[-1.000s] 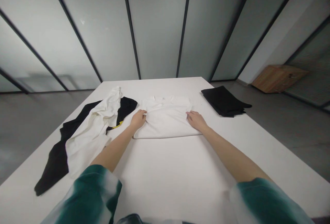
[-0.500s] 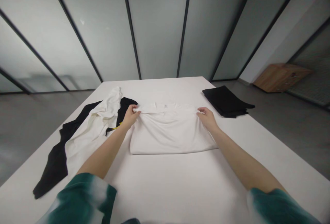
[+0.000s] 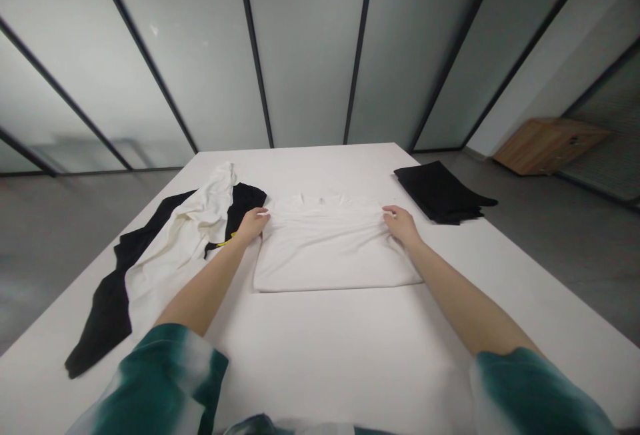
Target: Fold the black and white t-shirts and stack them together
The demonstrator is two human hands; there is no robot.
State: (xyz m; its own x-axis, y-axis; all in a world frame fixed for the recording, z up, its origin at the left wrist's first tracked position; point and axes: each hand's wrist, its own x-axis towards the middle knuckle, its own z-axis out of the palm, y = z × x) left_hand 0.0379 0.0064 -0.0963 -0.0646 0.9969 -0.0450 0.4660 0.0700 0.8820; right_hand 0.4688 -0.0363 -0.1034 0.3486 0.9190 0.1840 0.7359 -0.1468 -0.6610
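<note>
A white T-shirt (image 3: 337, 255) lies folded into a wide rectangle on the table, its collar at the far edge and its straight fold towards me. My left hand (image 3: 253, 223) pinches the shirt's layer at the far left corner, thumb and fingers together. At the far right corner my right hand (image 3: 401, 225) does the same, fingertips closed on the cloth. Shallow creases run across the top layer between the two hands.
On the left of the white table (image 3: 340, 361) lie a loose white garment (image 3: 200, 221) and black clothing (image 3: 107, 301) with a bit of yellow. A stack of folded black cloth (image 3: 435, 188) sits at the back right. A wooden cabinet (image 3: 545, 147) stands beyond, on the floor.
The shirt's top layer has come down flatter, with its sagging folds smoothed to light creases. Both hands stay at the same corners, and the view has shifted slightly.
</note>
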